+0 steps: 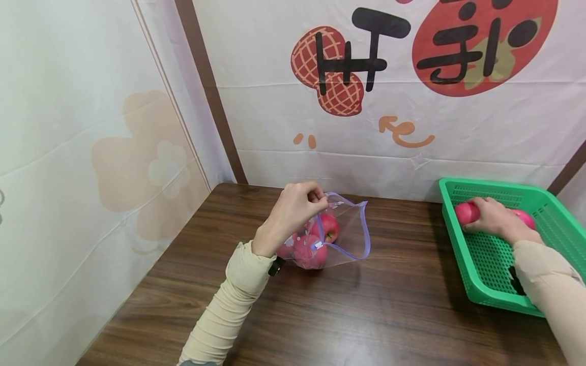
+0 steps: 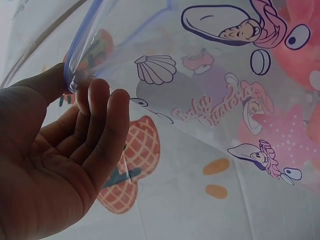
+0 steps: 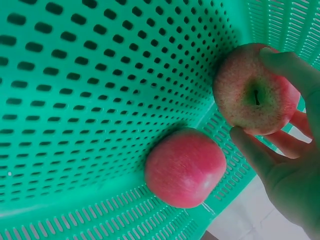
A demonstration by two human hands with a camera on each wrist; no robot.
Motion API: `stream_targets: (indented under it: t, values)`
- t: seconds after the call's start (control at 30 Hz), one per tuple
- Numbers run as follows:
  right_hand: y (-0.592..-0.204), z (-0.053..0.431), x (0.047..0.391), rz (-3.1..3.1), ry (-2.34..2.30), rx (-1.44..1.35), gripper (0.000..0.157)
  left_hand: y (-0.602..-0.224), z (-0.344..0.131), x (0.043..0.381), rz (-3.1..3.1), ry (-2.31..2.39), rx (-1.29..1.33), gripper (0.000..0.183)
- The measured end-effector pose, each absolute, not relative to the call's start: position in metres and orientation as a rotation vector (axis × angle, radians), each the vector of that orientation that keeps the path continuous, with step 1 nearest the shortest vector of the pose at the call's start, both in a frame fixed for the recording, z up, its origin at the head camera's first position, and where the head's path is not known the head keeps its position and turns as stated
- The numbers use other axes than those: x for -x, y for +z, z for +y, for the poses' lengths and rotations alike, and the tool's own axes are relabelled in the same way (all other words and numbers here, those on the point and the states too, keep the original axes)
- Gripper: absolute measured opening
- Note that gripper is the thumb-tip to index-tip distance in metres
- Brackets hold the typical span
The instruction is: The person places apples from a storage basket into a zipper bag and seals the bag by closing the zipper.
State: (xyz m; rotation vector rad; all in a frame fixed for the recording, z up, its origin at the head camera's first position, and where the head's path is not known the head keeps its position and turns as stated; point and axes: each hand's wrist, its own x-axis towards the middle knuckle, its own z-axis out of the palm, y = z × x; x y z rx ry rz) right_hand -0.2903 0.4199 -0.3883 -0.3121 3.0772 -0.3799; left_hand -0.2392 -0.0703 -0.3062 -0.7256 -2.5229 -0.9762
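My left hand pinches the rim of a clear plastic zip bag with a purple seal and white slider. The mouth of the bag gapes to the right. Several red apples lie inside it, partly hidden by my wrist. In the left wrist view, thumb and index finger hold the bag's edge, and sea-creature prints show on the plastic. Over at the right, my right hand reaches into a green basket and grips a red apple with its stem end showing. Another apple lies nearby on the basket floor.
A dark wood-grain table carries the bag and the basket. Behind it hangs a white printed cloth, with another cloth panel along the left side. The basket's raised rim surrounds my right hand.
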Motion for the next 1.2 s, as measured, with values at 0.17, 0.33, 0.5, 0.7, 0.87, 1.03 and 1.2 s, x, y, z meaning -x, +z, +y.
stream_targets:
  t: [0.17,0.33,0.5,0.7,0.87,1.03,1.2]
  values:
    - [-0.384,0.419,0.287,3.107,-0.383,0.296,0.084,-0.307,-0.07,0.239,-2.525,-0.98,0.726,0.008]
    - [-0.378,0.418,0.284,3.138,-0.407,0.279,0.081,-0.307,-0.07,0.239,-2.528,-0.974,0.721,0.008]
    - [-0.372,0.418,0.282,3.159,-0.415,0.295,0.081,-0.307,-0.069,0.239,-2.529,-0.97,0.722,0.007]
    - [-0.369,0.419,0.278,3.175,-0.422,0.287,0.083,-0.307,-0.068,0.24,-2.533,-0.971,0.731,0.007]
    - [-0.364,0.417,0.276,3.207,-0.417,0.284,0.084,-0.308,-0.067,0.241,-2.524,-0.968,0.741,0.008]
    - [-0.358,0.414,0.273,3.248,-0.445,0.283,0.085,-0.308,-0.067,0.241,-2.52,-0.973,0.748,0.008]
    - [-0.351,0.41,0.272,3.263,-0.481,0.297,0.084,-0.307,-0.067,0.24,-2.522,-0.98,0.746,0.008]
